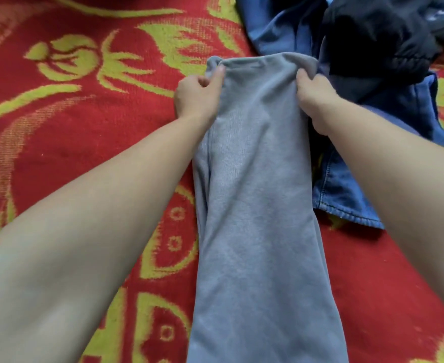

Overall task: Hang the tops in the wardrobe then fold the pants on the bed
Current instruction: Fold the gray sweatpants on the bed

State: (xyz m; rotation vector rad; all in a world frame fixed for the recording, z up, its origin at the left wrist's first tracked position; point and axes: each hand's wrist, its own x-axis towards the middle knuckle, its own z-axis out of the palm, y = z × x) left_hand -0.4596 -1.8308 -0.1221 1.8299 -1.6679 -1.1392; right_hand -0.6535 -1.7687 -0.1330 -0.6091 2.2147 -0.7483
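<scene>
Far left in my head view, a red woven bedspread with yellow-green flower and leaf patterns [58, 153] covers the bed and fills everything under the clothes. My bare left forearm runs up across it from the lower left corner.

The left grip [197, 98] is closed on the far left corner of the long grey knit sweatpants [257, 205]. Its thumb [219, 72] lies flat on top of the cloth near the far hem, and the other fingers curl in at the edge, pinching it.

The sweatpants lie in the middle of the bed as one narrow lengthwise strip, legs stacked. They run from the bottom edge of the view, between my two arms, up to a rounded far end. A second layer of the same grey cloth peeks out along the left side.

The right grip [315, 100] is closed on the far right edge of the strip, level with the left one. Its fingers are wrapped into the fabric, so the cloth bunches slightly there.

Just right of the sweatpants, touching them, a pair of blue denim jeans with a stitched hem [346, 195] lies crumpled under my right forearm. Beyond it, at the top right, a black padded garment [378, 40] sits heaped on more blue cloth.
</scene>
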